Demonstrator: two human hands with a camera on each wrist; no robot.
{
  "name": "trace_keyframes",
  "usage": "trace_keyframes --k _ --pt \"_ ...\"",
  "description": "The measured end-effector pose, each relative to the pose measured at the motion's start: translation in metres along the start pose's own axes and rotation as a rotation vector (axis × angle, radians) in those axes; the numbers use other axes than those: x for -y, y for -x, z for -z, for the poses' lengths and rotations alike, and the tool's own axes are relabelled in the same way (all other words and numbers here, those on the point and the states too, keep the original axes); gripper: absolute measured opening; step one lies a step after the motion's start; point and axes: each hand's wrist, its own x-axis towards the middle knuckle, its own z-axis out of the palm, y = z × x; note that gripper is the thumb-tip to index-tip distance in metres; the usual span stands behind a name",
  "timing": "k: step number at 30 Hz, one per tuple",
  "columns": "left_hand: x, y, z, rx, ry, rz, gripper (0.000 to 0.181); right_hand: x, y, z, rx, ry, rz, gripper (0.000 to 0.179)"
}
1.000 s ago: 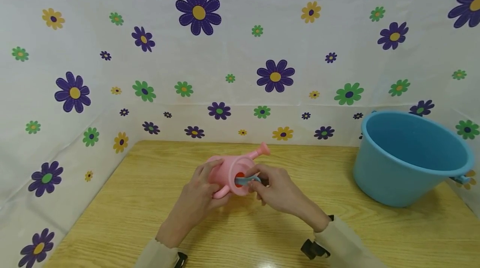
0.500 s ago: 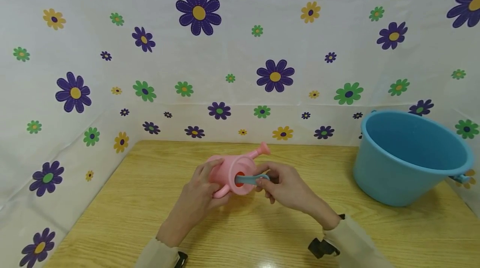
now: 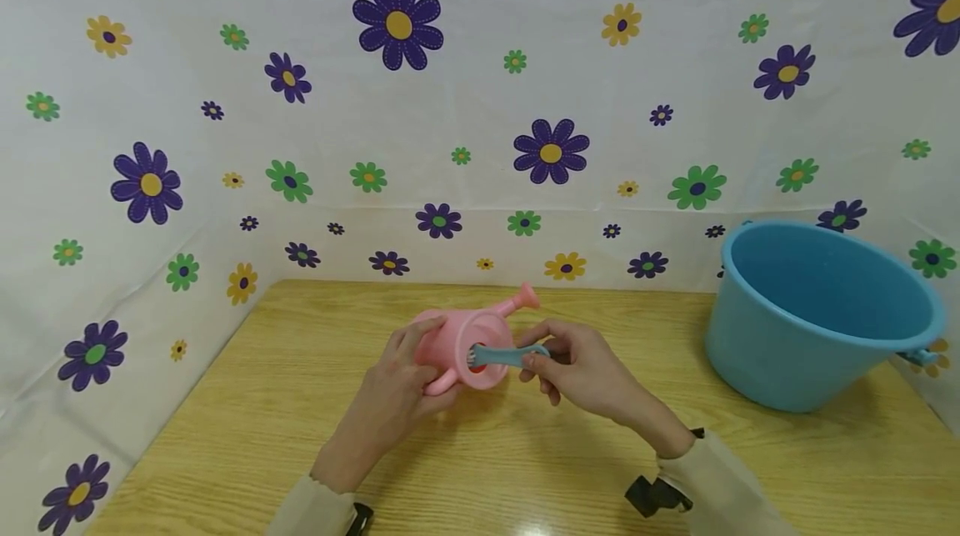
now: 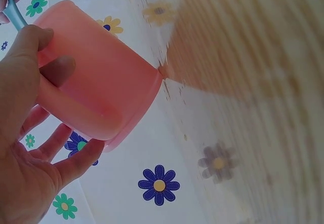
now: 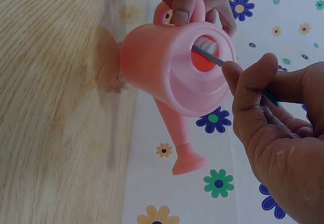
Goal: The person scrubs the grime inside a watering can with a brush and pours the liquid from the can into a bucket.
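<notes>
A pink toy watering can (image 3: 444, 344) lies tipped, its round top opening turned to the right and its spout (image 3: 527, 297) pointing to the back right. My left hand (image 3: 393, 386) holds it at the loop handle (image 4: 81, 112), thumb and fingers around handle and body. My right hand (image 3: 581, 369) pinches the end of a small blue brush (image 3: 504, 355) between thumb and index finger. The brush head sits at the can's opening, and white bristles (image 5: 206, 44) show there in the right wrist view. Inside the hole the can looks orange-red.
A large blue bucket (image 3: 750, 344) stands on the right side of the wooden table (image 3: 300, 403). A white cloth (image 3: 465, 86) printed with flowers hangs behind the table and along its sides.
My right hand has drawn the brush out to the right, so more of its handle and now its bristles show at the opening. The left hand and the watering can stay almost still.
</notes>
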Motion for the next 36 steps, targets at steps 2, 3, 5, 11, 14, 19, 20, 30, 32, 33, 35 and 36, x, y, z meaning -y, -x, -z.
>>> trace_keyframes --k 2,3,5,11,14,19,20,30,32,33,35,36 --pt "0.000 0.000 0.000 0.005 0.003 0.002 0.037 0.000 0.000 0.000 0.001 -0.006 -0.003 0.017" --pt "0.000 0.000 0.000 0.007 0.003 0.004 0.037 0.000 0.000 0.000 0.001 -0.011 -0.005 0.017" --pt "0.000 0.000 0.000 0.010 0.003 0.009 0.037 0.000 0.000 -0.001 0.001 -0.016 -0.004 0.017" --pt "0.000 0.001 0.000 0.015 0.006 0.014 0.036 -0.002 -0.003 -0.006 0.000 -0.022 -0.006 0.016" --pt "0.000 0.001 0.000 0.019 0.009 0.019 0.035 -0.001 -0.003 -0.009 0.002 -0.028 -0.016 0.017" --pt "-0.001 0.001 0.001 0.025 0.006 0.022 0.034 0.001 -0.005 -0.015 0.004 -0.037 -0.010 0.017" --pt "-0.001 0.001 0.001 0.026 0.008 0.023 0.034 0.001 -0.006 -0.016 0.004 -0.035 -0.010 0.018" --pt "0.000 0.001 0.001 0.020 0.023 0.019 0.032 0.000 -0.012 -0.024 -0.005 -0.029 -0.025 0.022" --pt "-0.001 0.000 0.001 0.022 0.016 0.016 0.032 0.000 -0.012 -0.026 -0.007 -0.033 -0.023 0.022" --pt "-0.001 0.000 0.001 0.024 0.012 0.014 0.032 0.000 -0.013 -0.026 -0.008 -0.032 -0.023 0.022" --pt "-0.001 0.000 0.000 0.028 0.002 0.013 0.032 -0.001 -0.014 -0.028 -0.009 -0.028 -0.025 0.021" --pt "-0.001 0.000 0.000 0.030 -0.003 0.012 0.032 -0.001 -0.014 -0.029 -0.011 -0.026 -0.028 0.021"
